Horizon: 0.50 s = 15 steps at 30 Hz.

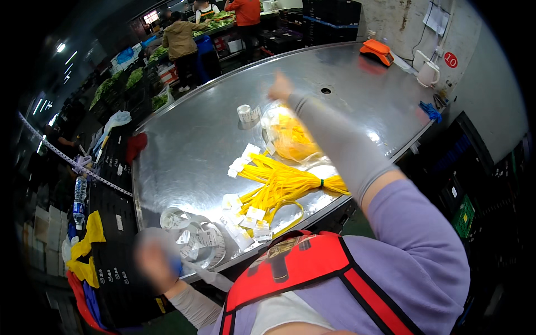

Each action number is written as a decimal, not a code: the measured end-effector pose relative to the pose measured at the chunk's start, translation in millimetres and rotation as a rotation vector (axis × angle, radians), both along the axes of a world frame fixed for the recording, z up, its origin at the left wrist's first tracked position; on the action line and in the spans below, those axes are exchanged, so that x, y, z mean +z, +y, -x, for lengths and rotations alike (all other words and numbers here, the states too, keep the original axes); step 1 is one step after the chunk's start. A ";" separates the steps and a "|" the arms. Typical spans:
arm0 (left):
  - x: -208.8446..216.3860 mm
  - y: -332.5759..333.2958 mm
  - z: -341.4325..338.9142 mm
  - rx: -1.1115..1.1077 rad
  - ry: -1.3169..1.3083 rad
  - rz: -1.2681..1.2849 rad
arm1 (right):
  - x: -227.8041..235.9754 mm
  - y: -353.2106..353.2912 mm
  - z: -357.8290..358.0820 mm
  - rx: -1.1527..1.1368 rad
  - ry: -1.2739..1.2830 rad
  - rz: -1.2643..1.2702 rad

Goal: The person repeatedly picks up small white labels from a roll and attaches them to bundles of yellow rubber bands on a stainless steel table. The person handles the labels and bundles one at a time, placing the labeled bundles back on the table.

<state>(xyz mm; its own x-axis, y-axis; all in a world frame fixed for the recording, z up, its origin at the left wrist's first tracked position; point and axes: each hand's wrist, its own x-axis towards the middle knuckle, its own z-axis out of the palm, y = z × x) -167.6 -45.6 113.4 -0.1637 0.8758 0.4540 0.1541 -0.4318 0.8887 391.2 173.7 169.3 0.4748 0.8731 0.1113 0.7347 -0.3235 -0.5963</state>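
Note:
My right arm stretches far over the metal table [184, 137], and my right hand [279, 87] is above its surface, smeared by motion. The small roll of white labels [245, 113] is the nearest thing to it. At the table's near left corner is my left hand [153, 259], also badly blurred, with a bluish patch at its edge that I cannot make out. Beside that hand lie loose coils of printed label strip [204, 243]. A tied bundle of yellow straps [279, 181] with white tags lies in front of me. Behind it is a clear plastic bag [293, 139] of more yellow straps.
An orange scale [377, 52], a white kettle [427, 73] and blue gloves [430, 111] are at the far right. Black crates [114, 234] stand along the left side, with a yellow cloth [88, 248] on them. People work among greens at the back.

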 end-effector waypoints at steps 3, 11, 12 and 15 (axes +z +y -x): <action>23.0 -15.3 39.8 0.078 0.024 -0.080 | 59.9 0.8 -83.4 0.010 0.203 0.060; 94.4 -26.2 127.4 0.585 0.514 -0.288 | 98.6 8.3 -133.9 -0.110 0.287 0.084; 100.3 -22.1 131.9 0.724 0.725 -0.388 | 100.3 5.1 -132.8 -0.105 0.259 0.106; 155.3 -11.2 152.8 0.947 0.837 -0.633 | 107.0 3.0 -134.7 -0.045 0.367 0.161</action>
